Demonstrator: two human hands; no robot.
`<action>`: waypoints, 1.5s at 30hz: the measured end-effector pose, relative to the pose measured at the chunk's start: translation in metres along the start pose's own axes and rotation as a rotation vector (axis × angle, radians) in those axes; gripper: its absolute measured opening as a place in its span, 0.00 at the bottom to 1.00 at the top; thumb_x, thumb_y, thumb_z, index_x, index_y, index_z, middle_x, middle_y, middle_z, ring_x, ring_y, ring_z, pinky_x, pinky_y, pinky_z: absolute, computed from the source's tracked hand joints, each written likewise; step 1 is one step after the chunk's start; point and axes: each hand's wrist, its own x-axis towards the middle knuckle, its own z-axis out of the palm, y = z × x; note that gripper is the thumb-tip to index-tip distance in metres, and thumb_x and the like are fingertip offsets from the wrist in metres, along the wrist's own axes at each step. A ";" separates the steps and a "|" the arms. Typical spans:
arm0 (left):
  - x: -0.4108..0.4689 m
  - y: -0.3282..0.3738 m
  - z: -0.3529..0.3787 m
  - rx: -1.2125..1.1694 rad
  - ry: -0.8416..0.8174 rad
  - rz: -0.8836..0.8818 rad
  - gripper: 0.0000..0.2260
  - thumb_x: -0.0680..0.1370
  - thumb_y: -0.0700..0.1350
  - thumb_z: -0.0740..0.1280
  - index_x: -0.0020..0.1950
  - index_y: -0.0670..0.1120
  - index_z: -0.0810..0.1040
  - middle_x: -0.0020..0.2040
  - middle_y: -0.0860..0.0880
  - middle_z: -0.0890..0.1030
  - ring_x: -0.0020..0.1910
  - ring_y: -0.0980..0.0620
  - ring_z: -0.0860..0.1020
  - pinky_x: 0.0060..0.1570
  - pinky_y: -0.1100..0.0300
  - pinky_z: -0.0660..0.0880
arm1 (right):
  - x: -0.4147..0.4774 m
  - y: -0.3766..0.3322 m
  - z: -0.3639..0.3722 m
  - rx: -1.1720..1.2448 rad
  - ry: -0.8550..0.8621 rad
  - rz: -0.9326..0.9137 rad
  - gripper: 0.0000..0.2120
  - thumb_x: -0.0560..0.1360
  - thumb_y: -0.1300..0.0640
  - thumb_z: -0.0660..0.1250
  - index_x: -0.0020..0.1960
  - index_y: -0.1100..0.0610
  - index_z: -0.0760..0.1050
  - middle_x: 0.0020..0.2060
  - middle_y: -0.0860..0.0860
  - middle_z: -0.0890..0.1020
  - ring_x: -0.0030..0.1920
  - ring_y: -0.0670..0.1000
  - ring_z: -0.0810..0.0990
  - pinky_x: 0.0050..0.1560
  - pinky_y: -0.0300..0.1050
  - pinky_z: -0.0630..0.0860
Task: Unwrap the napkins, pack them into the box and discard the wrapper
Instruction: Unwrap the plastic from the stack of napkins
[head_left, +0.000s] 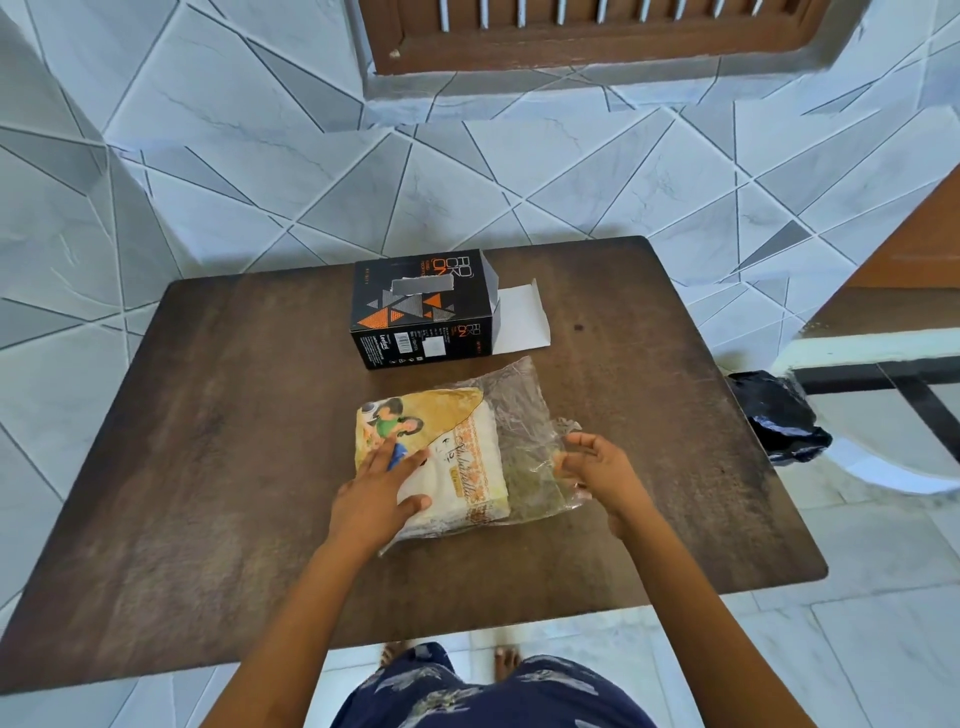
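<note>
One dark wooden desk (208, 415) fills the middle of the view, standing on a pale tiled floor (857, 649). Near its centre lie the napkins (467, 488), white and folded, inside a plastic wrapper (524, 415) that is printed yellow on the left and clear and slack on the right. Just beyond them, not touching, a black box (421, 312) with orange triangles lies on the desk. Its right end is open, with a white flap (519, 322) spread flat on the wood. A crumpled black plastic bag (779, 415) sits off the desk's right edge. The left grip (374, 499) rests flat on the printed part of the wrapper, fingers straight. The right grip (597, 462) has its fingers curled and its thumb closed on the wrapper's loose clear end.
</note>
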 end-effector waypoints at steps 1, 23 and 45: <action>0.000 -0.001 0.000 -0.004 -0.002 0.003 0.27 0.77 0.57 0.59 0.73 0.60 0.53 0.78 0.50 0.46 0.76 0.48 0.48 0.70 0.43 0.62 | 0.003 -0.002 0.002 0.008 0.013 0.022 0.17 0.73 0.60 0.67 0.61 0.59 0.70 0.51 0.56 0.79 0.39 0.48 0.77 0.36 0.40 0.70; 0.017 -0.009 -0.029 0.089 -0.040 0.122 0.24 0.76 0.55 0.62 0.71 0.58 0.62 0.76 0.46 0.59 0.71 0.46 0.65 0.66 0.49 0.65 | 0.002 -0.021 0.032 0.163 0.205 -0.119 0.14 0.75 0.63 0.64 0.60 0.57 0.69 0.49 0.51 0.76 0.38 0.49 0.76 0.36 0.39 0.72; 0.029 -0.039 -0.037 -0.360 0.203 0.052 0.22 0.75 0.45 0.66 0.69 0.53 0.68 0.74 0.48 0.63 0.73 0.48 0.61 0.71 0.50 0.62 | 0.040 -0.020 0.041 -0.447 -0.107 0.154 0.11 0.78 0.64 0.59 0.52 0.71 0.76 0.43 0.60 0.80 0.42 0.55 0.79 0.56 0.50 0.76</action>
